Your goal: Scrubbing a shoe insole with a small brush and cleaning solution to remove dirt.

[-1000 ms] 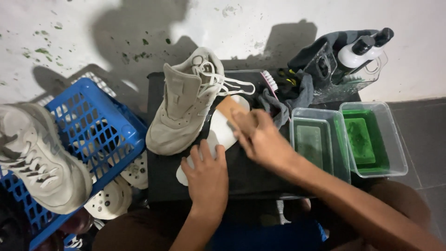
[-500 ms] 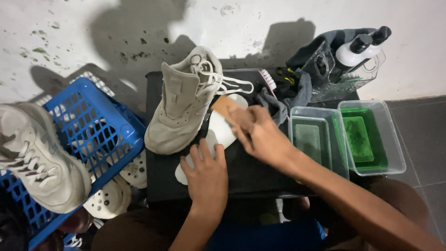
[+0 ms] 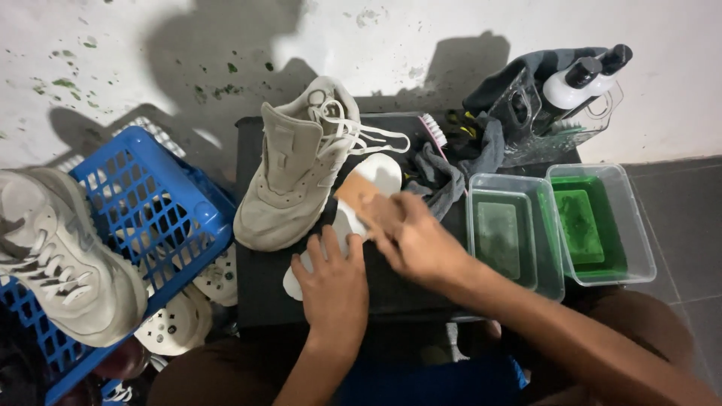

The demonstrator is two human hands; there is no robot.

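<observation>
I see my left hand [image 3: 333,289] pressed flat, fingers spread, on the near end of the white insole [image 3: 376,177], which lies on the black stand [image 3: 259,282] btwn the beige shoe [image 3: 289,180] and a grey rag [image 3: 444,177]. Right hand [image 3: 414,237] grips a tan brush [image 3: 359,197] on the insole's middle. Little free room: shoe touches insole's left edge, tubs [image 3: 556,225] crowd the stand's right edge, blue basket [image 3: 162,218] its left.

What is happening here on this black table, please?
A person is scrubbing a white insole on the black table. The left hand presses the insole flat, and the right hand holds a wooden brush on it. A beige shoe lies beside the insole. The other shoe rests on a blue basket. Two tubs with green liquid stand at the right.
</observation>
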